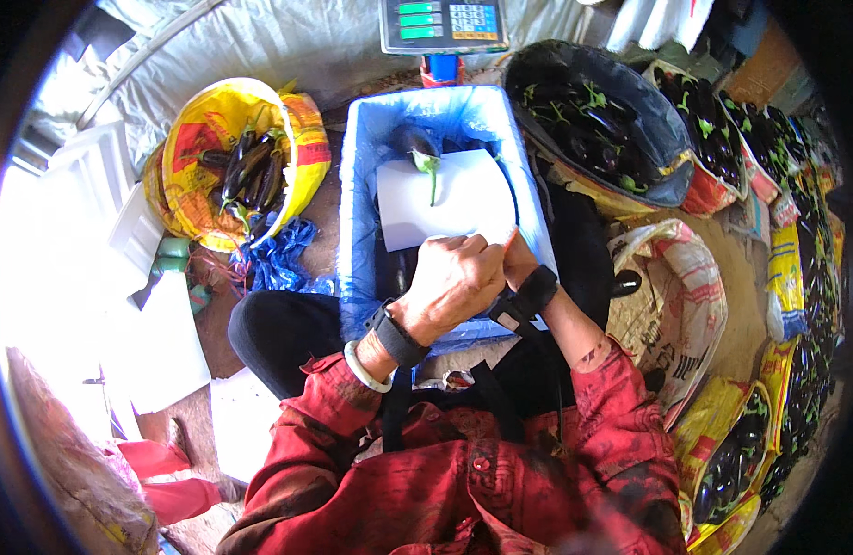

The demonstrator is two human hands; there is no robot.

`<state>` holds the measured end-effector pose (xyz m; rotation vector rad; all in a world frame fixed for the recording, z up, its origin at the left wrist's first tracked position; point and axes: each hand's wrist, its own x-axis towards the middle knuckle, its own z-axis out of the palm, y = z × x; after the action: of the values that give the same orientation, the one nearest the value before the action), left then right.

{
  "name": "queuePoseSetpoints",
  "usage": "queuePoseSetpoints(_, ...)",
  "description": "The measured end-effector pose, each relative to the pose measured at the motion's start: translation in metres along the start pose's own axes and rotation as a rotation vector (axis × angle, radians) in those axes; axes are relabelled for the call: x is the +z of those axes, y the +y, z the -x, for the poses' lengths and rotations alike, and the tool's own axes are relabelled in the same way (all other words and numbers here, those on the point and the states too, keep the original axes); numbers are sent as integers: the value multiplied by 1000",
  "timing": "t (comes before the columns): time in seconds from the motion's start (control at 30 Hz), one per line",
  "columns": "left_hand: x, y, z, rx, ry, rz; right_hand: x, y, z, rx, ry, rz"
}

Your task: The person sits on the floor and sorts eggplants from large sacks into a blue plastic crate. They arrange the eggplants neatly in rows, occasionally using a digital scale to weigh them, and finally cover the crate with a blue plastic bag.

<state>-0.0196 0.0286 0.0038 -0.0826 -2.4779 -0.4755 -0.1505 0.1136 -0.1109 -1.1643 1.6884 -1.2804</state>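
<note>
A blue plastic-lined crate stands in front of me with eggplants inside. Over them lies a white paper sheet. One dark eggplant at the far side has its green stem resting over the sheet. My left hand is closed in a fist at the sheet's near edge, its fingertips turned out of sight. Touching it, my right hand is closed at the sheet's near right corner, partly hidden behind the left. Both hands appear to grip the paper. Dark bands circle both wrists.
A scale display rises behind the crate. At left stands a yellow sack-lined basket of eggplants; at right, a black-lined tub of eggplants and an opened woven sack. White sheets lie at left. Eggplants line the right edge.
</note>
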Motion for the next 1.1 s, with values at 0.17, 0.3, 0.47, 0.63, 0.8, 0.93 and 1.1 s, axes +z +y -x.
queuePoseSetpoints(0.17, -3, 2, -5, -33, -13, 68, 3, -2, 3, -79, -124, 401)
queuePoseSetpoints(0.3, 0, 6, -1, -17, 4, 144, -4, -13, -3, -67, -98, 162)
queuePoseSetpoints(0.47, 9, -3, 2, -290, 23, 88, -11, -60, -19, 89, 81, -948)
queuePoseSetpoints(0.63, 0, -8, 2, -290, -109, 328, -17, -95, -15, 102, -3, -1290)
queuePoseSetpoints(0.8, -26, -10, 1, -403, -249, 901, -34, -79, -28, -36, -10, -233)
queuePoseSetpoints(0.93, -44, -29, 7, -467, -227, 835, -29, -68, -46, -232, -16, 829)
queuePoseSetpoints(1.1, -39, -46, 11, -733, -53, 682, -12, -69, -53, -268, 90, 1055)
